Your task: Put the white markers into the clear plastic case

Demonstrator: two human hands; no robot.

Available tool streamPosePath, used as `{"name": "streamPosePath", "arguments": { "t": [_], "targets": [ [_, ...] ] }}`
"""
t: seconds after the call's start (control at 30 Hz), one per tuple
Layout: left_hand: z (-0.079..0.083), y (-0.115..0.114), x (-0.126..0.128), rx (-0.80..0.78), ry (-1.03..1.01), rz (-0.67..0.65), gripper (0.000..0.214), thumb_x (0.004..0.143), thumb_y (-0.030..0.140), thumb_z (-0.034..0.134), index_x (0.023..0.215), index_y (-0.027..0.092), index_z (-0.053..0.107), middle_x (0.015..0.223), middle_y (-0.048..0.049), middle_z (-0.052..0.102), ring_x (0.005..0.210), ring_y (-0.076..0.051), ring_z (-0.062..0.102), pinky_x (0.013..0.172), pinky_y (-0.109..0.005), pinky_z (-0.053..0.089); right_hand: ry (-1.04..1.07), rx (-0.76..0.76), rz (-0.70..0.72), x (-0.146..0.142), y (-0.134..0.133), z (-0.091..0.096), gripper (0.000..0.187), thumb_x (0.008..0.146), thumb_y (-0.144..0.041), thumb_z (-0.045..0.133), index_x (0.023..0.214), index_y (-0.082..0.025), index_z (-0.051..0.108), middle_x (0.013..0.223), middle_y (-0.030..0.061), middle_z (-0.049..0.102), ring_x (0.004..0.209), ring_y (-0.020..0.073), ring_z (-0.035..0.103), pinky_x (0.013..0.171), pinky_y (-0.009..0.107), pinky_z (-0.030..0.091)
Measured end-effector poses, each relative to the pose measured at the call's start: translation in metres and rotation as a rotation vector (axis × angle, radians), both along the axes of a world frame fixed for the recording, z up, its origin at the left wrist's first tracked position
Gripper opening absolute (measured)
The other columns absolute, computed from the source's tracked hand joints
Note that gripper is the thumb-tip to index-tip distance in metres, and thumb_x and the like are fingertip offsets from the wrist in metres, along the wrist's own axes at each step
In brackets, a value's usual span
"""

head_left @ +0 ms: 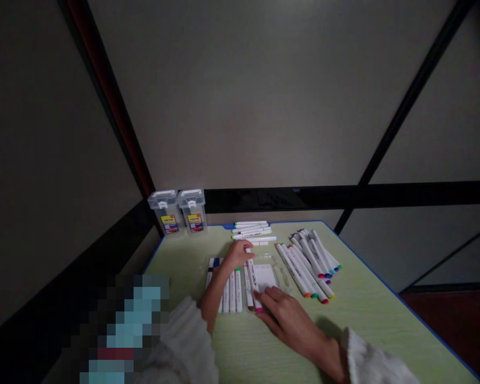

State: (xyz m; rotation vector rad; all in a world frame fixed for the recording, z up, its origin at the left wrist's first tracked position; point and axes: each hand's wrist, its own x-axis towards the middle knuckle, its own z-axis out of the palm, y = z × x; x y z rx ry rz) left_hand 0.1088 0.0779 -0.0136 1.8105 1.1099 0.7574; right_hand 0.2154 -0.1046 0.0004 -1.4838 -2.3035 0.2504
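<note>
My left hand [238, 255] reaches over a row of white markers [232, 290] lying side by side on the pale green table [364, 325], its fingers curled on the far end of one marker. My right hand [282, 314] rests near the row's near end, its fingertips touching the pink-capped marker [255, 290]. A clear plastic case [269, 269] with a white insert lies just right of the row. Both wrists wear white fuzzy sleeves.
More markers lie in a fan [310, 264] at the right and a small pile [253, 230] at the back. Two clear lidded boxes [179, 210] with yellow labels stand at the back left corner. Grey walls enclose the table; its blue edge runs along the right.
</note>
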Motion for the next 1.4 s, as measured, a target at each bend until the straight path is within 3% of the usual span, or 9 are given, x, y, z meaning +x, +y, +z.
{"name": "streamPosePath", "arguments": {
  "t": [0.23, 0.43, 1.13, 1.4],
  "targets": [
    [0.011, 0.001, -0.013, -0.076, -0.052, 0.008, 0.019, 0.048, 0.011, 0.068, 0.066, 0.009, 0.063, 0.059, 0.0016, 0.055, 0.054, -0.007, 0.047, 0.053, -0.019, 0.036, -0.026, -0.022, 0.008, -0.001, -0.001, 0.005, 0.029, 0.086, -0.021, 0.043, 0.114, -0.017, 0.047, 0.092, 0.007, 0.055, 0.085, 0.0215, 0.051, 0.075, 0.034, 0.042],
    [0.02, -0.004, -0.017, -0.262, -0.221, -0.002, 0.018, 0.054, 0.025, 0.067, 0.054, 0.011, 0.055, 0.04, 0.0069, 0.043, 0.037, -0.003, 0.035, 0.039, -0.017, 0.025, -0.015, -0.017, 0.029, -0.001, -0.001, 0.008, 0.028, 0.086, -0.021, 0.042, 0.114, -0.021, 0.048, 0.091, 0.0058, 0.054, 0.085, 0.0197, 0.051, 0.074, 0.031, 0.042],
    [0.017, 0.002, -0.014, -0.256, -0.466, 0.066, 0.032, 0.053, 0.04, 0.065, 0.061, 0.011, 0.053, 0.046, 0.006, 0.045, 0.037, -0.001, 0.034, 0.037, -0.016, 0.02, 0.018, 0.0, -0.015, 0.003, -0.004, 0.013, 0.031, 0.086, -0.026, 0.043, 0.117, -0.023, 0.044, 0.096, 0.0058, 0.05, 0.084, 0.0193, 0.053, 0.073, 0.031, 0.044],
    [0.014, 0.007, -0.015, -0.267, -0.539, 0.102, 0.032, 0.052, 0.039, 0.067, 0.062, 0.011, 0.055, 0.047, 0.0049, 0.047, 0.039, -0.002, 0.036, 0.036, -0.015, 0.022, 0.041, 0.071, -0.065, 0.004, -0.003, 0.009, 0.02, 0.087, -0.023, 0.039, 0.104, -0.021, 0.049, 0.095, 0.0064, 0.047, 0.08, 0.0185, 0.053, 0.071, 0.032, 0.045]
  ]
}}
